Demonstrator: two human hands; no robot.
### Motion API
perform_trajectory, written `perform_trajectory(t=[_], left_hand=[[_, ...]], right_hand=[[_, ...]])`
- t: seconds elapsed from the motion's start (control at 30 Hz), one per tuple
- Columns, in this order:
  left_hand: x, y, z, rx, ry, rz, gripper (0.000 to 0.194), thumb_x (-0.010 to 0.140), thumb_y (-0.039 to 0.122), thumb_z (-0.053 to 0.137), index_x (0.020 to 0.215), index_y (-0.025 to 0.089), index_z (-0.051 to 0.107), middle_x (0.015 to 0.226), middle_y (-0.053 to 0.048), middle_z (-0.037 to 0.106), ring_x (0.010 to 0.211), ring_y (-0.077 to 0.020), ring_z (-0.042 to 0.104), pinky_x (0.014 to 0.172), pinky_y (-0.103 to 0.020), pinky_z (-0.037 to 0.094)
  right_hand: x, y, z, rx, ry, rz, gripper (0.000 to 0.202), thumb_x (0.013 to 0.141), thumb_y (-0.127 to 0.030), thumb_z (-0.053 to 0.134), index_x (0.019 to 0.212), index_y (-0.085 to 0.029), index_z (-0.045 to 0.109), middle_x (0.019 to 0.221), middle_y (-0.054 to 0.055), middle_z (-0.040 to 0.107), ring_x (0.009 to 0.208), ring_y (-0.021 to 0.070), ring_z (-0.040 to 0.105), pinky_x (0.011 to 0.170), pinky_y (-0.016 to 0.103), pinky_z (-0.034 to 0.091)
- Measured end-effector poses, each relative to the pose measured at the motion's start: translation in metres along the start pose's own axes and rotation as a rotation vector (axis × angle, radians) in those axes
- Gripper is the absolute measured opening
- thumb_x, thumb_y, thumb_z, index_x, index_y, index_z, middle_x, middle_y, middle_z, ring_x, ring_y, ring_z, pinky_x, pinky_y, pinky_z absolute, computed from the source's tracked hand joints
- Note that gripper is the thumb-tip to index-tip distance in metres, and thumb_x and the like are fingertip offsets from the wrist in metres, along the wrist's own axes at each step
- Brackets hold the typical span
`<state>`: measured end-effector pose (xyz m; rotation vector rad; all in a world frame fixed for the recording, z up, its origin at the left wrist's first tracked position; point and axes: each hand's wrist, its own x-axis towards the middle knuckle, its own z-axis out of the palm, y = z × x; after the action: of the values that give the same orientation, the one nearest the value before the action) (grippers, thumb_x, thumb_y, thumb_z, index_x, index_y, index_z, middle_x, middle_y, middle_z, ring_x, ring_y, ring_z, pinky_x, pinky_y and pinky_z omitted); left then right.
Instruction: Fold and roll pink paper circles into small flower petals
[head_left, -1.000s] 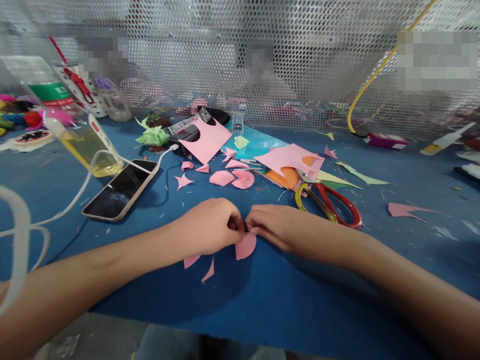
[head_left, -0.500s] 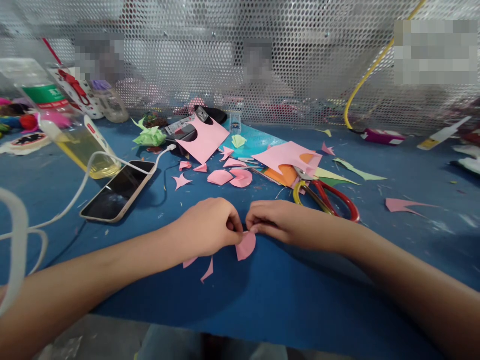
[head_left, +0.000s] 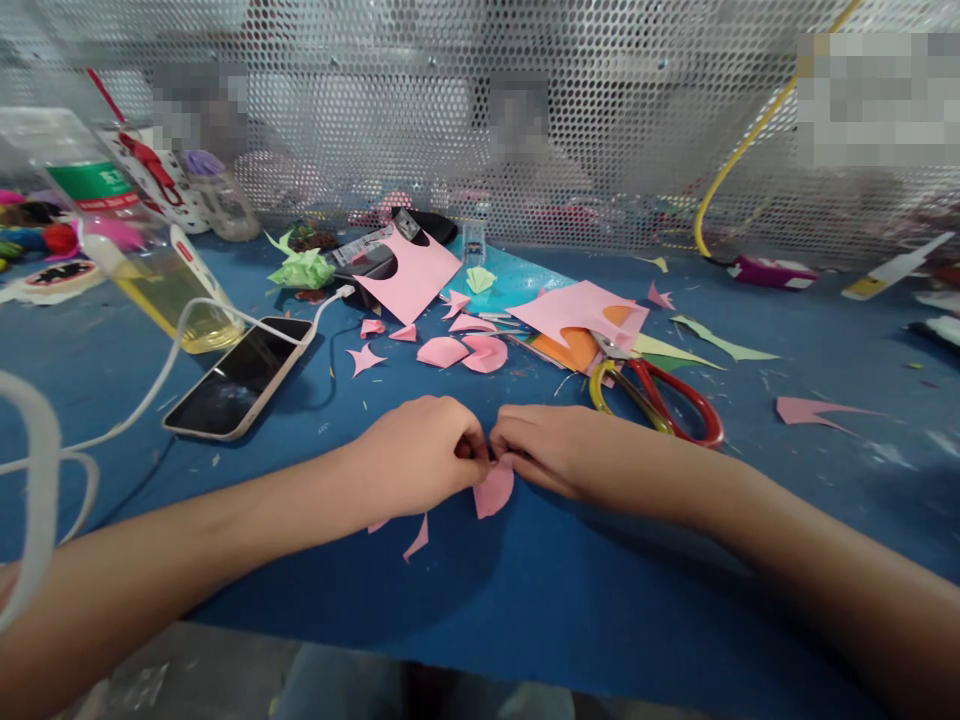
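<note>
A small rounded pink paper piece [head_left: 493, 492] hangs between my two hands, low over the blue table [head_left: 570, 620]. My left hand [head_left: 431, 450] pinches its upper left edge, fingers curled. From the other side my right hand [head_left: 547, 445] grips the top edge between thumb and fingertips. The fingertips nearly meet and cover the paper's top. Two pink pieces, a half-folded one [head_left: 442, 351] and a round one [head_left: 485, 353], lie just beyond. Below my left wrist is a thin pink scrap [head_left: 417, 540].
Scissors [head_left: 660, 395] with red and yellow handles lie beyond my right hand. A phone [head_left: 240, 380] with a white cable, a tilted bottle [head_left: 142, 250], and cut pink sheets [head_left: 416, 275] are further back. A perforated metal panel [head_left: 600, 130] stands behind.
Both hands keep hold of the pink piece; my right fingers have shifted slightly at its top edge. The view has moved a little.
</note>
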<state>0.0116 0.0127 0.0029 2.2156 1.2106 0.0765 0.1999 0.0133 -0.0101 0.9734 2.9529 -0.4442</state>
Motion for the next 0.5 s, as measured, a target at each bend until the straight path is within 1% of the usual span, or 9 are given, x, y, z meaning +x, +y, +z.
perform_trajectory(t=[0.17, 0.27, 0.4, 0.5], left_hand=[[0.000, 0.001, 0.001, 0.047, 0.027, 0.047, 0.014, 0.070, 0.025, 0.050, 0.068, 0.019, 0.063, 0.064, 0.000, 0.061, 0.058, -0.0119, 0.051, 0.053, -0.024, 0.033], [0.000, 0.000, 0.003, 0.051, 0.077, 0.045, 0.014, 0.070, 0.027, 0.053, 0.069, 0.019, 0.063, 0.066, 0.001, 0.061, 0.059, -0.0121, 0.051, 0.053, -0.023, 0.032], [-0.001, -0.002, 0.008, 0.022, 0.115, 0.027, 0.014, 0.070, 0.028, 0.054, 0.070, 0.020, 0.066, 0.064, 0.002, 0.061, 0.056, -0.0112, 0.051, 0.051, -0.023, 0.032], [-0.001, -0.003, 0.010, -0.009, 0.125, 0.032, 0.014, 0.070, 0.025, 0.054, 0.073, 0.022, 0.068, 0.064, 0.002, 0.062, 0.055, -0.0105, 0.051, 0.050, -0.022, 0.032]], right_hand=[[-0.004, -0.002, 0.003, -0.246, 0.027, -0.060, 0.014, 0.089, -0.014, 0.039, 0.082, -0.017, 0.051, 0.079, 0.002, 0.052, 0.064, 0.0124, 0.051, 0.055, 0.025, 0.038], [-0.004, -0.003, 0.003, -0.313, 0.050, -0.101, 0.012, 0.087, -0.012, 0.041, 0.081, -0.016, 0.051, 0.077, 0.002, 0.053, 0.065, 0.0129, 0.051, 0.055, 0.025, 0.037], [-0.003, -0.002, 0.002, -0.285, 0.059, -0.103, 0.012, 0.088, -0.017, 0.043, 0.081, -0.017, 0.052, 0.077, 0.001, 0.053, 0.066, 0.0132, 0.053, 0.056, 0.025, 0.038], [-0.003, 0.002, 0.001, -0.167, 0.066, -0.078, 0.014, 0.089, -0.022, 0.043, 0.081, -0.017, 0.054, 0.078, 0.001, 0.055, 0.068, 0.0127, 0.054, 0.059, 0.024, 0.040]])
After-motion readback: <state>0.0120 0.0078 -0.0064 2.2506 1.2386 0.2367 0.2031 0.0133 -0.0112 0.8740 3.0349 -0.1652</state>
